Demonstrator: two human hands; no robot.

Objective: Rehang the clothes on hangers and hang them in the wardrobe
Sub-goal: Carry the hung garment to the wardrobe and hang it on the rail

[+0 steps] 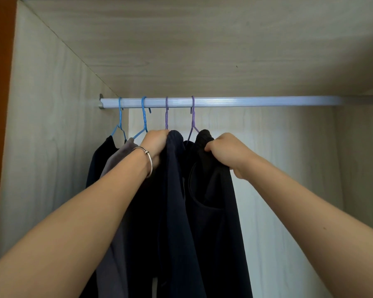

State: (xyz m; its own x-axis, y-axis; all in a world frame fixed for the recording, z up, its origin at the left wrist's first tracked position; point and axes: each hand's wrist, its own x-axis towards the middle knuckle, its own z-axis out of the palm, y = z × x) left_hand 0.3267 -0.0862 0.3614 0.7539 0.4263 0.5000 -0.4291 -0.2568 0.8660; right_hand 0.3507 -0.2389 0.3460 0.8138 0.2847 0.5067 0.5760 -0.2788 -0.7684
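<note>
— Four hangers already ride the rail (222, 102) inside the wardrobe (52, 104), all bunched at its left end, each with a dark garment beneath. So which step is this?

— Settling the last ones, I'd judge. The left hand (156, 145) is closed around the shoulder of the navy garment (174, 190) right under the third hanger, a purple one (166, 117). The right hand (228, 151) is clenched on the ribbed top of the black garment (213, 190), which hangs from the fourth hanger (193, 121), also purple.

— And the two blue hangers?

— Untouched at far left (120, 117) and next along (144, 119), carrying a dark piece and a grey one (114, 160).

— What does the next move call for?

— Probably tugging each shoulder square on its hanger, then letting go gently so nothing slides off. Spreading the hooks along the bare stretch of rail to the right would help too. Whether the hangers sit fully inside the necklines I cannot tell; fabric hides them.
</note>
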